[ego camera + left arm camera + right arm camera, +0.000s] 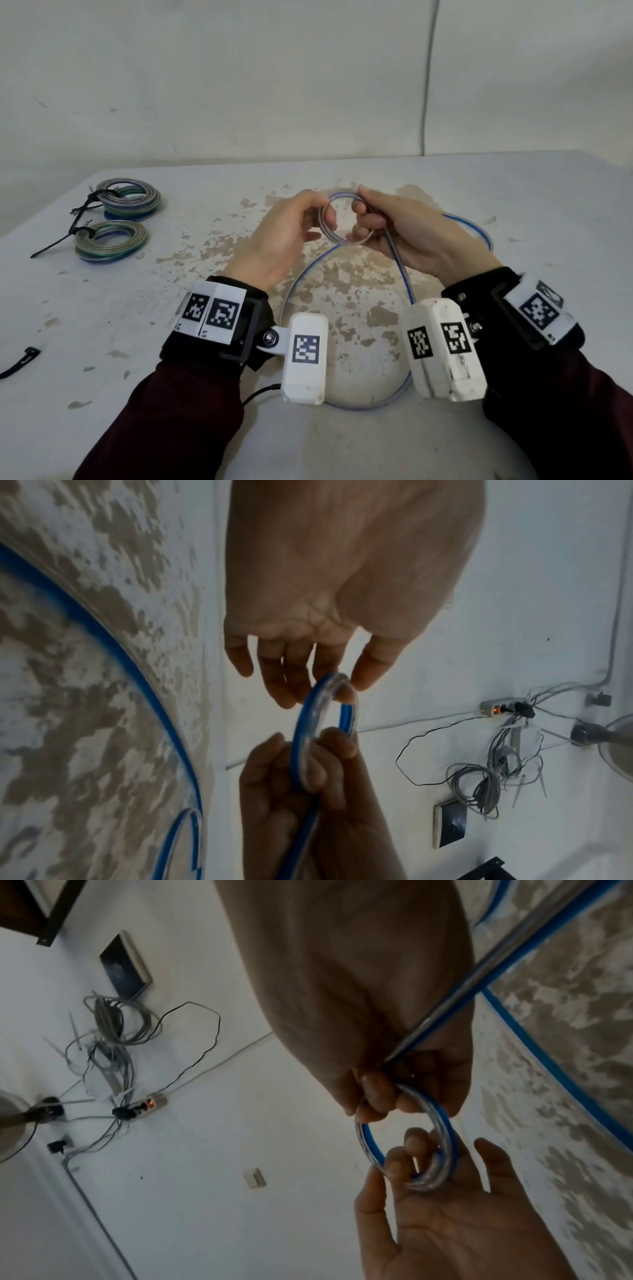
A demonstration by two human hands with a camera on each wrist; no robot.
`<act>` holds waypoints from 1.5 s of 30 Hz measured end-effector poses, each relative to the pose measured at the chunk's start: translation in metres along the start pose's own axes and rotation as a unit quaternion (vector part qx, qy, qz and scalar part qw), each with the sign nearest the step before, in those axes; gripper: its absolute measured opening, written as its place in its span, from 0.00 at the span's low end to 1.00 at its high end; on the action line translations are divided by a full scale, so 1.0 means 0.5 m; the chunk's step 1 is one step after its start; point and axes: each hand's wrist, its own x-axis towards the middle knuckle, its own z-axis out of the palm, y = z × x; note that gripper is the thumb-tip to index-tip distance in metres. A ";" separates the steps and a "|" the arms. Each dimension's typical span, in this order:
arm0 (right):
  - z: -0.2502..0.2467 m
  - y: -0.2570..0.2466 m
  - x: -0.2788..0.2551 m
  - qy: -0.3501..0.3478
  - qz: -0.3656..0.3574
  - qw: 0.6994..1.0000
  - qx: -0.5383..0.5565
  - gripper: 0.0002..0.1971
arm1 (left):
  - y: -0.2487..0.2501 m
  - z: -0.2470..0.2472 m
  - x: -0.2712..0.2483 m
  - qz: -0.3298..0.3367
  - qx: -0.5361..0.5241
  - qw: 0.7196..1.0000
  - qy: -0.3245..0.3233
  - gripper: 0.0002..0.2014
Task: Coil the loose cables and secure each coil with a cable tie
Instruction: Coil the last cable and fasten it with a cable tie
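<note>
The right hand point(404, 233) is closed around a small coil point(337, 219) of clear and blue cable: its fingers curl through the ring and pinch the turns together. The loose run of the cable point(399, 270) leaves this hand under the palm and goes down toward the wrist. The left hand point(287, 233) is on the opposite side of the ring. Its fingertips point(363, 680) pinch the far edge of the coil, with the thumb on one side and the other fingers half curled; the grip looks light, more a guide than a hold.

The coil is in the air between both hands, above the surface point(479, 192). It has only a few turns. The rest of the cable lies in one wide loop on the surface, below and around the wrists and out to the right of the right hand.

I judge the cable to be light, smooth and somewhat springy, so the turns will want to open if the pinch is released. The best place to hold is where all turns cross together, as the right hand does now, while the left hand lays each new turn.

Far to the left of the left hand lie two finished coils point(113, 240), each with a black tie. One more tie point(20, 361) lies near the left sleeve.
</note>
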 end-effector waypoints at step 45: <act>0.012 0.015 -0.008 -0.004 -0.093 0.990 -0.104 0.18 | 0.014 0.003 -0.016 -0.021 -0.067 0.993 -0.096 0.17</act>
